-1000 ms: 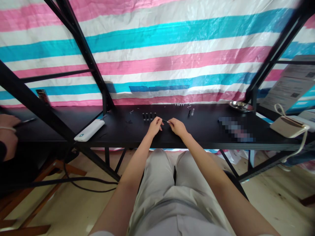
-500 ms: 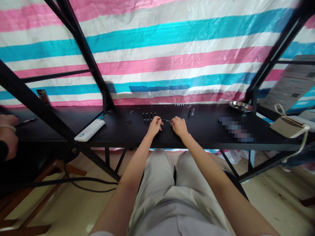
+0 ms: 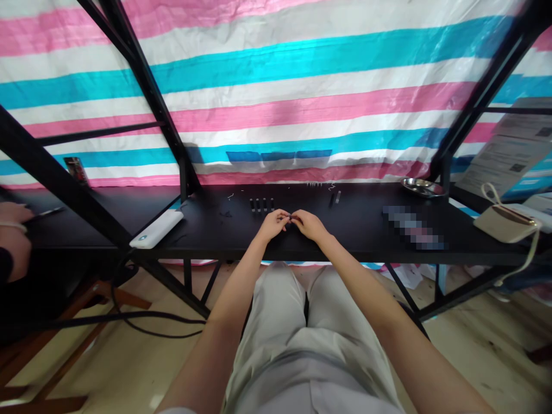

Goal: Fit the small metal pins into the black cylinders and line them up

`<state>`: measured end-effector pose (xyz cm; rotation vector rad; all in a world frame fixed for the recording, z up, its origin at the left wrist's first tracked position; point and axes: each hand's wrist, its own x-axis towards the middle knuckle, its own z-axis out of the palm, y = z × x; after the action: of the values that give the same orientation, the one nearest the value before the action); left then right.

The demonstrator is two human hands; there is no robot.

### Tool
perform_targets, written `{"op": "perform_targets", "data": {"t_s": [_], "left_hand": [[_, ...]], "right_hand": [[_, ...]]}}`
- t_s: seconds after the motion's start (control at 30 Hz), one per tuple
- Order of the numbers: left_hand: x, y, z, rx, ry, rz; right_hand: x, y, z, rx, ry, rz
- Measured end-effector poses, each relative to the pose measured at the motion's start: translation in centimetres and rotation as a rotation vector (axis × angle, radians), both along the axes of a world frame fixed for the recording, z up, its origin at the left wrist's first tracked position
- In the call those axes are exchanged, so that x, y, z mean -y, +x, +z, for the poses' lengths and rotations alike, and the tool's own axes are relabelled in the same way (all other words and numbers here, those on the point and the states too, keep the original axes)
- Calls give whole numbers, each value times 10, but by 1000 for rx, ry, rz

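My left hand and my right hand meet above the front part of the black table, their fingertips almost touching. Both are closed in a pinch around a thin dark stick, mostly hidden by the fingers. Just beyond my left hand, several short dark cylinders with lighter ends are lined up in a row. To the far right of my hands lie a small black piece and a small clear tube. A line of tiny white pieces runs along the back of the table.
A white power bank lies on the left of the table. On the right are a shiny metal dish, a blurred-out flat item and a beige pouch with a strap. Another person's hand is at the far left.
My hands have come together, the right one moving left. The stick that showed between them is now mostly covered by fingers.
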<state>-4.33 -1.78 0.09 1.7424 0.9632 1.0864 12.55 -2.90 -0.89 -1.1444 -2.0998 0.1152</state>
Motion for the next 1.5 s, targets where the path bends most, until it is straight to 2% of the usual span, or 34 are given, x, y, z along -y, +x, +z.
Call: {"op": "perform_targets", "data": {"t_s": [0.27, 0.37, 0.47, 0.6, 0.67, 0.8, 1.0, 1.5], "left_hand": [[-2, 0, -1, 12, -10, -33], [-2, 2, 1, 40, -24, -30], [-2, 2, 1, 43, -25, -4], [-3, 1, 0, -9, -6, 28], [-3, 1, -1, -19, -3, 29], [-3, 0, -2, -12, -9, 25], [-3, 1, 0, -8, -28, 30], [-4, 1, -1, -8, -42, 30]], "right_hand": [[1, -1, 2, 42, 8, 48], [0, 0, 3, -1, 16, 14], [-9, 16, 4, -102, 2, -132], [-27, 62, 6, -192, -125, -494], [-35, 86, 7, -169, -189, -621], [-42, 112, 9, -128, -246, -750], [-48, 112, 10, -102, -289, -779], [-55, 112, 7, -74, -279, -800]]}}
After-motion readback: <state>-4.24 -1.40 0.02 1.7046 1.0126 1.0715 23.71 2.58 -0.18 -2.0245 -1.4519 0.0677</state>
